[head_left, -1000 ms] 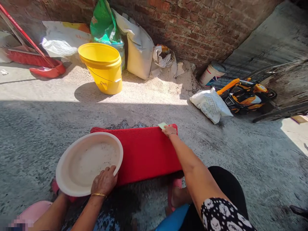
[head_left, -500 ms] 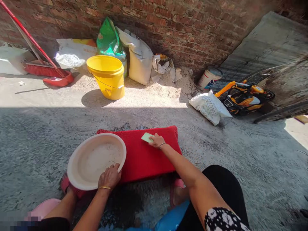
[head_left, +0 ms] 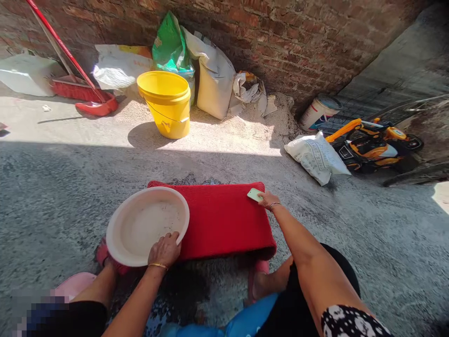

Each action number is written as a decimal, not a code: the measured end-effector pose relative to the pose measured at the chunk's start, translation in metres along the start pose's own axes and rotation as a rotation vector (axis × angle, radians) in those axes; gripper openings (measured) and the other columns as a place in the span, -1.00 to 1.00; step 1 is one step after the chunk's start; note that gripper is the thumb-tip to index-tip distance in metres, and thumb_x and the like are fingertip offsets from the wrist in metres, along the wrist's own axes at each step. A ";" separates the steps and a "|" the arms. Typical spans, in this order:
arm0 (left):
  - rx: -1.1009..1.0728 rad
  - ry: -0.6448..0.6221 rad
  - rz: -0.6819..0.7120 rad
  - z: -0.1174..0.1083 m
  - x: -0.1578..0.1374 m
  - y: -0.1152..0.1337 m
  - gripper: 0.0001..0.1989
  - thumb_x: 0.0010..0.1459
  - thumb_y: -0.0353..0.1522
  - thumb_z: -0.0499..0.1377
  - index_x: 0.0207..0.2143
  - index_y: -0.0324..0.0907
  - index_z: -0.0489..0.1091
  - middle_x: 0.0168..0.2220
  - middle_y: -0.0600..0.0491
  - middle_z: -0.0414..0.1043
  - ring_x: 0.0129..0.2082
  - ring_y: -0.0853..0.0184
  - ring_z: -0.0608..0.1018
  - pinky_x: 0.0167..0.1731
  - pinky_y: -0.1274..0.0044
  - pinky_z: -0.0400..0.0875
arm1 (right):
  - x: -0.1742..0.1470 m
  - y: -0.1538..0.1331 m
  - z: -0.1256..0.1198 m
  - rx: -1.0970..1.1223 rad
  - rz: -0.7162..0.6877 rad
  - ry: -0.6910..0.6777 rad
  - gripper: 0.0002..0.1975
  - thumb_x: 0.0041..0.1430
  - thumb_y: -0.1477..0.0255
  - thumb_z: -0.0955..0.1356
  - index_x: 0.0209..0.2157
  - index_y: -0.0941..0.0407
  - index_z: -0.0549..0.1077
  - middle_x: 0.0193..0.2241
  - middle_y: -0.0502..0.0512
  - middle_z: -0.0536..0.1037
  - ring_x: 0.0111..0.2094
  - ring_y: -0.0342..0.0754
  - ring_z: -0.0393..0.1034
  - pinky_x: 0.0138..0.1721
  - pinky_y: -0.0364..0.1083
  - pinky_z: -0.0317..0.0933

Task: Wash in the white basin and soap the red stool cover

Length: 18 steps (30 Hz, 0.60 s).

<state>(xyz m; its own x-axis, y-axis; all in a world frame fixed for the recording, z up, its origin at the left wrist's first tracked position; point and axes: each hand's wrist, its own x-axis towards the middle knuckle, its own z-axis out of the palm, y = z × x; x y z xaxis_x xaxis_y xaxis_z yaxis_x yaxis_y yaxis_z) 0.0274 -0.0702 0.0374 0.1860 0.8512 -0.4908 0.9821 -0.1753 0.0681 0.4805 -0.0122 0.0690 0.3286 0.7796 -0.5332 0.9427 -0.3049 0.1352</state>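
My left hand (head_left: 164, 250) grips the near right rim of a pale round basin (head_left: 147, 229), fingers over the edge. The basin is tilted a little and covers the left end of a low bench draped in red cloth (head_left: 224, 220). A few dark specks lie on the basin's floor. Out at the bench's far right corner, my right hand (head_left: 269, 199) is closed on the right end of a light green phone (head_left: 255, 194). The fingertips under the phone are hidden.
Beyond the bench stand a yellow bucket (head_left: 166, 107), a filled sack (head_left: 214, 84) and a white printed bag (head_left: 317, 157). A red broom and dustpan (head_left: 98, 105) are at the back left. An orange and black toy vehicle (head_left: 375, 145) sits at the right, near a paint bucket (head_left: 321, 112).
My right hand has carried the phone rightward, from the bench's middle to its far right corner. My left hand keeps its grip on the basin. The view has shifted slightly.
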 end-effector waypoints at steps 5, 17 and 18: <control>-0.004 0.014 -0.006 0.001 0.001 0.000 -0.64 0.22 -0.28 -0.04 -0.01 -0.12 0.38 -0.08 -0.13 0.46 -0.10 0.13 0.52 -0.14 0.33 0.36 | -0.024 0.075 -0.008 -0.025 0.287 -0.037 -0.57 0.20 0.26 0.29 0.05 0.11 0.48 0.01 0.45 0.36 -0.09 0.20 0.41 -0.22 0.07 0.25; -0.019 0.029 -0.011 0.000 -0.003 0.002 -0.65 0.19 -0.32 -0.02 -0.02 -0.15 0.37 -0.12 -0.13 0.46 -0.09 0.10 0.51 -0.18 0.31 0.37 | -0.036 -0.181 0.004 -0.135 -0.716 0.146 -0.53 0.16 0.17 0.32 0.11 -0.07 0.38 0.01 0.21 0.36 -0.02 0.12 0.29 -0.04 0.05 0.14; -0.017 0.028 -0.011 0.000 -0.003 0.002 -0.66 0.19 -0.32 -0.02 -0.02 -0.15 0.37 -0.11 -0.13 0.46 -0.10 0.10 0.51 -0.18 0.31 0.37 | -0.037 -0.195 0.006 -0.150 -0.757 0.155 -0.52 0.16 0.17 0.31 0.11 -0.08 0.37 0.01 0.21 0.36 -0.02 0.13 0.28 -0.03 0.06 0.13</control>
<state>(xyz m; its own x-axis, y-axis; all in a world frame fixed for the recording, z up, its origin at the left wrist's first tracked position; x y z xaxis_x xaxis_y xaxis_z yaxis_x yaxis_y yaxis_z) 0.0285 -0.0731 0.0387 0.1759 0.8665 -0.4673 0.9844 -0.1580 0.0775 0.2837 0.0151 0.0578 -0.4125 0.8165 -0.4039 0.9073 0.4081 -0.1016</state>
